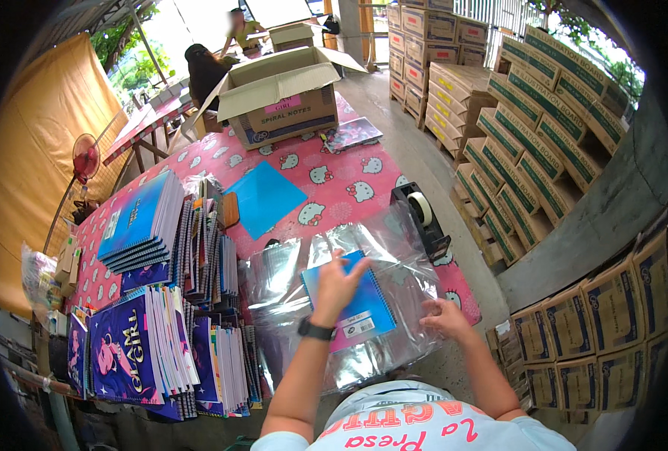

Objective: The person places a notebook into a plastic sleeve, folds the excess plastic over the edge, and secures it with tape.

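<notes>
The left hand point(335, 284) presses flat, fingers spread, on a blue spiral-bound notebook point(349, 302). The right hand point(445, 316) pinches the clear plastic wrapping sheet point(394, 248) beside it.

The person wears a pale, light-blue short-sleeved shirt point(424, 425), seen from above at the lower edge of the view. Across its chest runs large lettering in orange-red, part of it in block capitals and part in a looser script. Just below the left hand point(336, 286), on that wrist, sits a black wristwatch point(315, 329) with a dark band that wraps snugly round the arm. Both forearms are bare from the shirt's short sleeves down to the hands. The right hand point(447, 317), to the right of the wristwatch, carries no ring, band or glove that can be made out.
</notes>
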{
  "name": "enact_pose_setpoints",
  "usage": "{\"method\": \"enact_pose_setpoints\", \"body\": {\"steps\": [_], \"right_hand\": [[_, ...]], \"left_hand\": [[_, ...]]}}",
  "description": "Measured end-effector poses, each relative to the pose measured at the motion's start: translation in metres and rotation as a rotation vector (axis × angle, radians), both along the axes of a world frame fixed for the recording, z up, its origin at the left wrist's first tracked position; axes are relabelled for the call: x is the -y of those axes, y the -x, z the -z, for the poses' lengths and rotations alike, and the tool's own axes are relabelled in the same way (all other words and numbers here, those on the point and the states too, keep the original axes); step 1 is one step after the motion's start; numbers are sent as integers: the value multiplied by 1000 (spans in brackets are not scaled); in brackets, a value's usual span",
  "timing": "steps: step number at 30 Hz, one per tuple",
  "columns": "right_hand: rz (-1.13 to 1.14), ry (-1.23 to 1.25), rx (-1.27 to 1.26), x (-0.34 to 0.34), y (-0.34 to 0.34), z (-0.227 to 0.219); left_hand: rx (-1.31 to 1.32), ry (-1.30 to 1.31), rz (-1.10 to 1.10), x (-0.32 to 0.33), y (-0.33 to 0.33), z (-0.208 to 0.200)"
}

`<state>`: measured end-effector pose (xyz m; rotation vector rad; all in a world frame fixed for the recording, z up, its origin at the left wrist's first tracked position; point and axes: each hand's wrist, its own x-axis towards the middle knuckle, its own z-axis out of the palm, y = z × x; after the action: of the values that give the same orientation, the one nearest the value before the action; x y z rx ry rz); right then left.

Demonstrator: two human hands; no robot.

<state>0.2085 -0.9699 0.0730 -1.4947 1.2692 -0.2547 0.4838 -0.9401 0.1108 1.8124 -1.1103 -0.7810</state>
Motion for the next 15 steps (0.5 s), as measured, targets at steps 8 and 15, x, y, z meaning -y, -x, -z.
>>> {"method": "enact_pose_setpoints", "body": {"steps": [8,15], "right_hand": [[-499,795,-70,-88,-94,-45],[-874,757,-81,-104,-98,-29]], "left_hand": [[618,92,55,91,11,41],[222,299,-559,-9,-100,79]]}}
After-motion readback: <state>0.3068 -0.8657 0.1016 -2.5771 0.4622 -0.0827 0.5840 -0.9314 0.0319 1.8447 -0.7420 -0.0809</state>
